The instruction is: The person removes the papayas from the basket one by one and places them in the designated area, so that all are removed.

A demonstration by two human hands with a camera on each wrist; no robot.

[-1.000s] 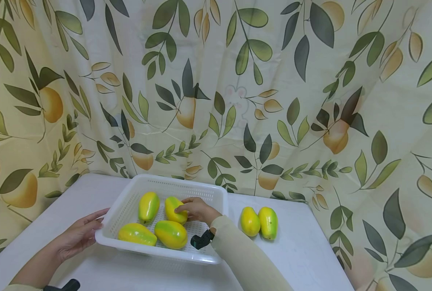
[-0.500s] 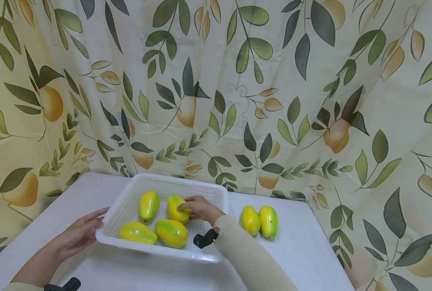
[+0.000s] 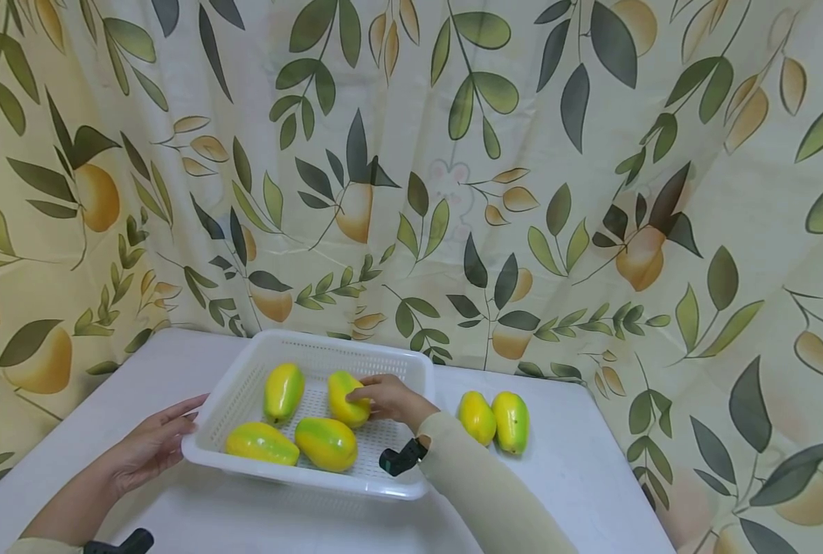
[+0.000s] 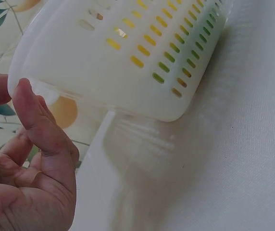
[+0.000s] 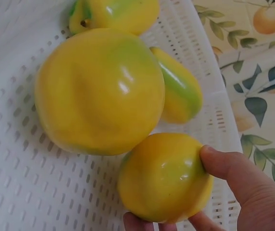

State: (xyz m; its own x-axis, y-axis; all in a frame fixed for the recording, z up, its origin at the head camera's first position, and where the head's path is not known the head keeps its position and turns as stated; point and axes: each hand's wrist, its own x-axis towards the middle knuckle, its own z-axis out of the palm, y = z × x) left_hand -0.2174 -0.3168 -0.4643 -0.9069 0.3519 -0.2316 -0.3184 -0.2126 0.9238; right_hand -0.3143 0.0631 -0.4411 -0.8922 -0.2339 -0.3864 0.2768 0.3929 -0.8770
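A white perforated plastic basket (image 3: pixel 391 362) stands on the table with several yellow-green papayas inside. My right hand (image 3: pixel 394 402) grips one papaya (image 3: pixel 342 404) near the back, thumb on one side and fingers on the other. In the right wrist view, this papaya (image 5: pixel 164 178) sits beside a bigger-looking one (image 5: pixel 99 91). The basket also holds a papaya (image 3: pixel 284 392) at the back left, one (image 3: pixel 261 445) at the front left and one (image 3: pixel 325 444) at the front middle. My left hand (image 3: pixel 151 446) pinches the basket's left rim; thumb and a fingertip meet it in the left wrist view (image 4: pixel 36 144).
Two more papayas, a left one (image 3: pixel 477 420) and a right one (image 3: pixel 511 423), lie side by side on the white table (image 3: pixel 578 477), right of the basket. A leaf-and-fruit patterned curtain (image 3: pixel 411 192) hangs behind the table and along its sides.
My right hand has shifted a little to the right with the papaya in its grip, widening the gap to the back-left papaya. The left hand and the basket stay put.
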